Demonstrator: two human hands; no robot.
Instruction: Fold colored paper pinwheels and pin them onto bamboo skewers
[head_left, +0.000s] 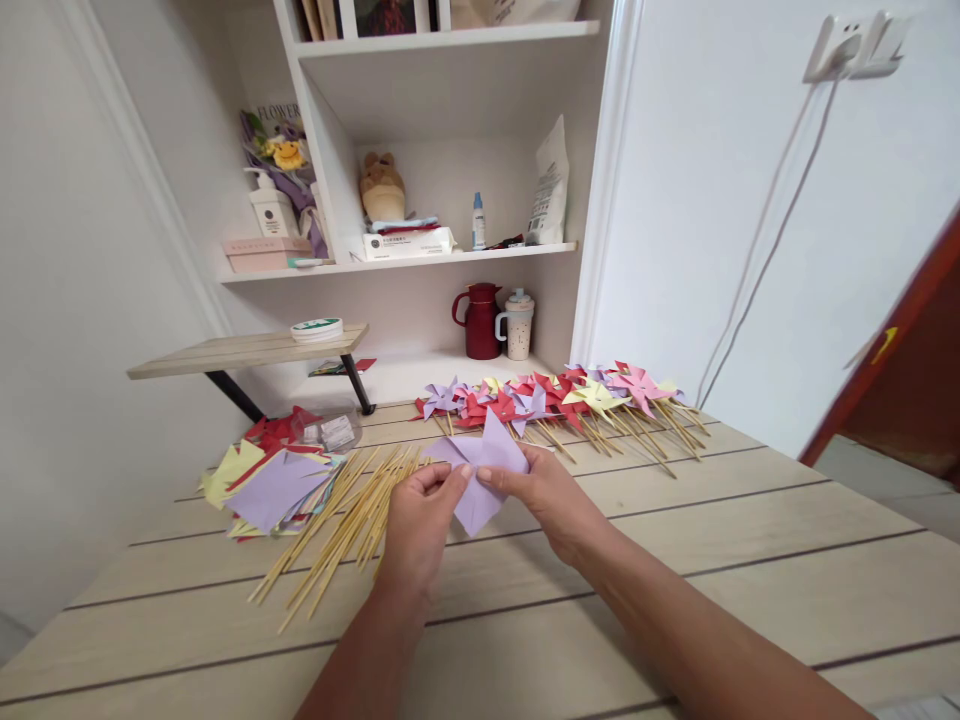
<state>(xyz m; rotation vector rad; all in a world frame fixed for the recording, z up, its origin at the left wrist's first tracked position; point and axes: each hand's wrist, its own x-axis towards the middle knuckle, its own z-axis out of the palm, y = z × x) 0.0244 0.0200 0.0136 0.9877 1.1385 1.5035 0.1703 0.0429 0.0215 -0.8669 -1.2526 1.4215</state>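
1. In the head view, we are seeing a purple paper pinwheel (481,505) resting between two hands, over the tabletop (750,530).

2. We are watching the left hand (416,515) and right hand (551,500) each gripping the paper, thumbs pressing side by side near its centre.

3. We are finding no clear long axis in the pinwheel; one blade is pointing away from the wearer, another toward.

4. We are noting thin sticks (349,520) lying to the left of the grip, slanting from far right to near left; the left hand is sitting nearer, partly covering them, the right well apart.

5. Beyond both hands, we are seeing stick-mounted pinwheels (544,400) lying in a heap.
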